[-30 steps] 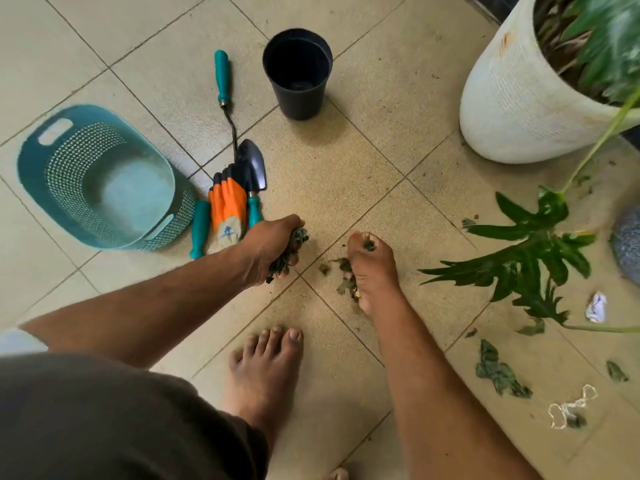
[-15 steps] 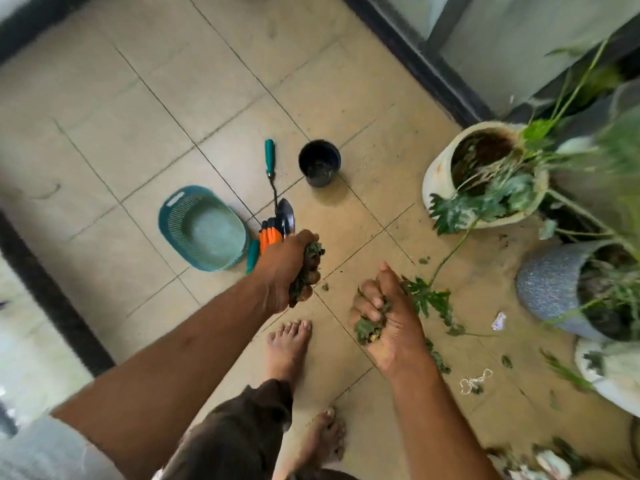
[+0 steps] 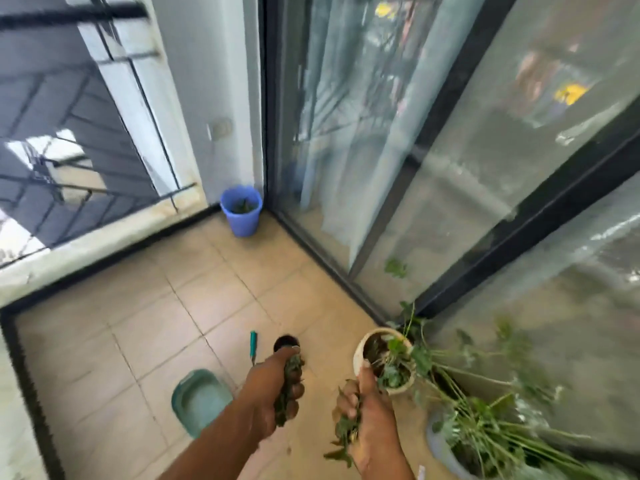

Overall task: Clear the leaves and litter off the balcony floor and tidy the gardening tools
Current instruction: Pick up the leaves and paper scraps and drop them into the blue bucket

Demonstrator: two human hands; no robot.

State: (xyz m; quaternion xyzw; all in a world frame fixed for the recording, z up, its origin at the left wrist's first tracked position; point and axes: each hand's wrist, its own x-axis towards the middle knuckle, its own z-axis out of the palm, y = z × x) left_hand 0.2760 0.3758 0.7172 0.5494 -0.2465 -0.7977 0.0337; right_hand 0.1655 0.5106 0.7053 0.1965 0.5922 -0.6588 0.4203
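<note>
Both hands are raised above the tiled floor (image 3: 145,327), each with its grip closed round a fistful of leaves: the left hand (image 3: 277,386) clutches a dark clump (image 3: 289,389), the right hand (image 3: 367,420) a looser bunch (image 3: 344,427). A blue bucket (image 3: 241,211) stands in the far corner. The teal basket (image 3: 201,400) lies near left, beside a teal tool handle (image 3: 253,344).

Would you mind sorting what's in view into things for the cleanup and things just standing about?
For the job: left hand, right hand, both gripping leaves; blue bucket; teal basket; teal-handled tool.
Standing about: potted plant, black pot, glass door.
</note>
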